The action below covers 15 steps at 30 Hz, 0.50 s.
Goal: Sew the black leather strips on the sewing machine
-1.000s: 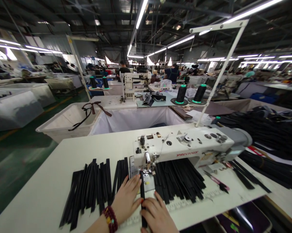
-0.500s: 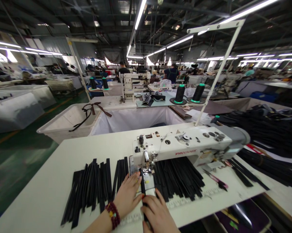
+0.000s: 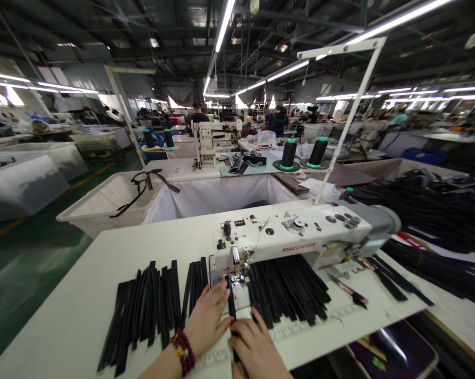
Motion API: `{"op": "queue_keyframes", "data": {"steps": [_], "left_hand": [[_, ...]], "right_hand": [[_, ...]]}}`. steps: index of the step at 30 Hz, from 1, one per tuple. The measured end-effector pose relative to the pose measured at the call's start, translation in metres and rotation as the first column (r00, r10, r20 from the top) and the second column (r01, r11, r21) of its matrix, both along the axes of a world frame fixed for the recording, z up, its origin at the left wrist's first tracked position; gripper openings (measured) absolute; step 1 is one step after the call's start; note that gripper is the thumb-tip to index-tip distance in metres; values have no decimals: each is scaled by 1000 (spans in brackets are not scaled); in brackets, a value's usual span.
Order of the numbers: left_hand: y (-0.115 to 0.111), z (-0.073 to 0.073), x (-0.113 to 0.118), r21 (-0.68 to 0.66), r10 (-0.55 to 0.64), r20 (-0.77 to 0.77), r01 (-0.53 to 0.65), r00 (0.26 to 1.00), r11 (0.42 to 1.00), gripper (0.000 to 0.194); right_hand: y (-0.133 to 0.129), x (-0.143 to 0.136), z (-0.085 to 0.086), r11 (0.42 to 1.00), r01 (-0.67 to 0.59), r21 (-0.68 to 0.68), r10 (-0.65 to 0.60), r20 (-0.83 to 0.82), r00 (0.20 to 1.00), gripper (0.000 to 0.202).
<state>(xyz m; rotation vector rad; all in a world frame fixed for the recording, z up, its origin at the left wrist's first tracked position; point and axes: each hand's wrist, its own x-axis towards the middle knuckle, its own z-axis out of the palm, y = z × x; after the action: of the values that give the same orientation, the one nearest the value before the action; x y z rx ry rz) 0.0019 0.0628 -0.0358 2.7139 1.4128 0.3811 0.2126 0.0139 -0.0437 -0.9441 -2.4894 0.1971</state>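
Observation:
A narrow black fabric strip (image 3: 231, 301) runs lengthwise under the presser foot of the white sewing machine (image 3: 288, 239). My left hand (image 3: 206, 318) lies along its left side, fingertips close to the needle area and thumb against the strip. Nearer to me, my right hand (image 3: 258, 345) has its bent fingers closed over the strip's near end, partly hiding it. More black strips (image 3: 146, 305) lie in a spread row to the left of my left hand. Another bundle of black strips (image 3: 288, 289) rests beneath the machine arm, to the right.
Pink-handled scissors (image 3: 350, 292) lie right of the bundle. A ruler tape (image 3: 300, 329) runs along the white table (image 3: 63, 316). Beyond it stand a pale cart (image 3: 83, 202) and thread cones (image 3: 288, 153). Dark fabric (image 3: 423, 210) is heaped at right. Co-workers sit farther back.
The whole view has shifted slightly. Both hands hold nearly the same position on the strip, with no clear movement relative to the machine.

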Motion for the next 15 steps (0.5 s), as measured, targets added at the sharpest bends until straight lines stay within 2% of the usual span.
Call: {"op": "queue_keyframes", "data": {"steps": [7,15], "left_hand": [[0,0,0,6,4,-38,-4,999,1000,53],[1,-4,0,27,7,-20,-6,1000,1000,52]], "right_hand": [[0,1,4,1000,-14,19,14,-5,1000,24],[0,-1,-3,1000,-5,15,5,-12,1000,25]]}}
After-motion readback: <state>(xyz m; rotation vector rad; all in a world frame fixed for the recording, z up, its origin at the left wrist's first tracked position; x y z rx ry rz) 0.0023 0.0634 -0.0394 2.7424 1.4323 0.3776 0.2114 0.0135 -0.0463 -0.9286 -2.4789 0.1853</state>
